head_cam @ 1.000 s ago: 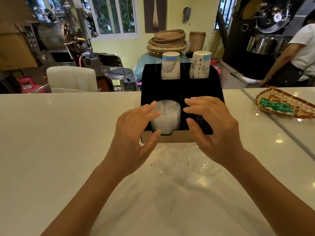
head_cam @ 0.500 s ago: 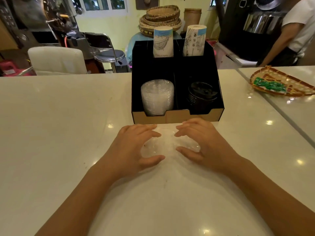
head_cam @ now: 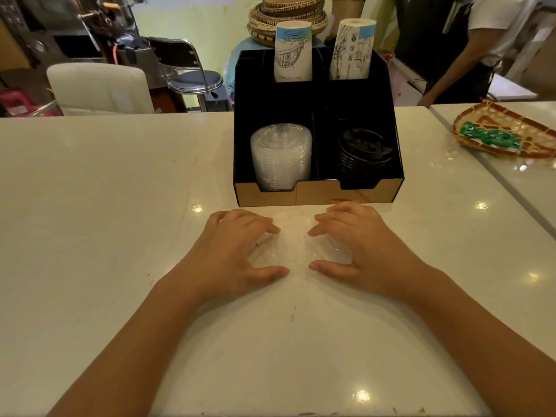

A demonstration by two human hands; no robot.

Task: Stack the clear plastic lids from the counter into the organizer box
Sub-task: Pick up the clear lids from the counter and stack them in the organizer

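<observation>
Two clear plastic lids [head_cam: 296,251] lie overlapping on the white counter, just in front of the organizer box [head_cam: 319,194]. My left hand [head_cam: 234,251] cups them from the left and my right hand [head_cam: 361,248] from the right, fingers over the rims and thumbs at the near edge. The black box has a tan front wall. Its front left compartment holds a tall stack of clear lids [head_cam: 281,158]; the front right one holds black lids [head_cam: 362,155].
Two sleeves of paper cups [head_cam: 293,51] stand in the box's back compartments. A woven tray [head_cam: 505,130] with green packets sits on the adjoining counter at right. A person [head_cam: 481,40] stands behind it. Chairs and machines are beyond the far edge.
Both hands came back from the box's clear-lid compartment down to the counter and closed in around the loose lids, which slid together. The view has tilted down.
</observation>
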